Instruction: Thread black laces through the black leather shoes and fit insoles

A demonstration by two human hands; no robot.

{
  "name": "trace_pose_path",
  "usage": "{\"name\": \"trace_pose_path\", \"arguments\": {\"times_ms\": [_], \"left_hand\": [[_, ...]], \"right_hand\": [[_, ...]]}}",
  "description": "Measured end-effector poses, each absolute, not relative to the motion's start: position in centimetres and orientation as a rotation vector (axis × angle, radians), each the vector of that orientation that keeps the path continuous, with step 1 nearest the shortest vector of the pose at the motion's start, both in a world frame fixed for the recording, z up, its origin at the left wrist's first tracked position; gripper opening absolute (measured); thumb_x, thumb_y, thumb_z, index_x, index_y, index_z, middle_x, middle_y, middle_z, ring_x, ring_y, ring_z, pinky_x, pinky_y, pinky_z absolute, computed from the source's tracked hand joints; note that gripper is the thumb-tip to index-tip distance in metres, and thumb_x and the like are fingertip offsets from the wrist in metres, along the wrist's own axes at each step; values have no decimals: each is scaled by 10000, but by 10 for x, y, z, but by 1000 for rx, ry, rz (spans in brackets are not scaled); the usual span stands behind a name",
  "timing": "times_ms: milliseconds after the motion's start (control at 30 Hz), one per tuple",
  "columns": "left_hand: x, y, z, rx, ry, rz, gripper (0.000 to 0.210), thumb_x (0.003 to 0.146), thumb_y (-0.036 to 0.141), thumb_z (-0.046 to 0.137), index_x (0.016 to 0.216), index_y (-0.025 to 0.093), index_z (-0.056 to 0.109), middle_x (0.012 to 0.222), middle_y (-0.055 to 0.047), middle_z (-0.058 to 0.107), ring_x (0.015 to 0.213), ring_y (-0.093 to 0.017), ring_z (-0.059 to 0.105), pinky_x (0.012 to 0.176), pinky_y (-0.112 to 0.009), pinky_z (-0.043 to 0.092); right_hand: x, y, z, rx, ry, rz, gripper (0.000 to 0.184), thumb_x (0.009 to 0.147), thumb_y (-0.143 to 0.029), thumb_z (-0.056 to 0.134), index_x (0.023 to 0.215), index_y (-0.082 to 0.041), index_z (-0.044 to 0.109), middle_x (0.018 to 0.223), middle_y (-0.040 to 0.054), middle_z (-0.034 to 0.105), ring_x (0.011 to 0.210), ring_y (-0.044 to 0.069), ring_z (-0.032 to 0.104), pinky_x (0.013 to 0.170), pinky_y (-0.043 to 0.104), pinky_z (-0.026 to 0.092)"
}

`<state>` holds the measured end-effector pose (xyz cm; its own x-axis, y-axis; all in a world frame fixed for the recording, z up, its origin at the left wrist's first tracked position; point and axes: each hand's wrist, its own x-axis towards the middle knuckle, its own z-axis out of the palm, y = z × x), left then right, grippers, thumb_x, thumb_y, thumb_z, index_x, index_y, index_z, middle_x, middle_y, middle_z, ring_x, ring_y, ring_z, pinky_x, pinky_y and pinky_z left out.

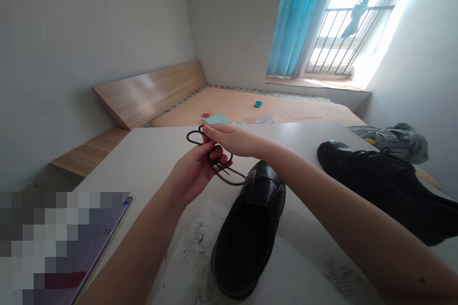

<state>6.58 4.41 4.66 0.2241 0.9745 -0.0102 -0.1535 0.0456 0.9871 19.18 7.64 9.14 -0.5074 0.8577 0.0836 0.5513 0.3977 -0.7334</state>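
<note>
Both hands meet over the white table, left of a black leather shoe (263,190) whose opening faces me. A dark shoelace (231,183) runs from this shoe up to my hands and loops out beyond the fingers. My left hand (195,169) is closed on the lace from below, fingers curled. Above it, my right hand (229,138) pinches the lace near a loop, its thumb side hidden from me. Where the lace crosses between the fingers is partly hidden. A second black shoe (372,176), laced, stands to the right, beyond my right forearm.
The white table (150,157) has scuffed patches near me. At the left lies a purple sheet or box (107,228), partly blurred out. Behind the table is a bed (304,107) with a small teal item (258,104) and a light green packet (216,119). Grey cloth (404,140) lies at right.
</note>
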Motion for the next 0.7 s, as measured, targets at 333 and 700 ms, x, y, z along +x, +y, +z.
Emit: {"name": "trace_pose_path", "arguments": {"times_ms": [333, 700], "left_hand": [[10, 126, 17, 1661, 2084, 814, 323, 754, 194, 512, 1064, 121, 567, 1204, -237, 510, 1230, -432, 382, 1018, -588, 264], [37, 120, 21, 2004, 2148, 426, 665, 746, 246, 550, 1375, 91, 398, 1499, -250, 266, 1398, -490, 1, 1029, -713, -19]], "right_hand": [[242, 13, 69, -1155, -2212, 537, 179, 922, -255, 464, 1053, -195, 571, 1108, 49, 599, 1098, 184, 485, 954, 361, 387], [239, -90, 14, -776, -2271, -29, 344, 994, -230, 289, 932, -152, 618, 879, 26, 665, 924, 152, 576, 1038, 296, 352]]}}
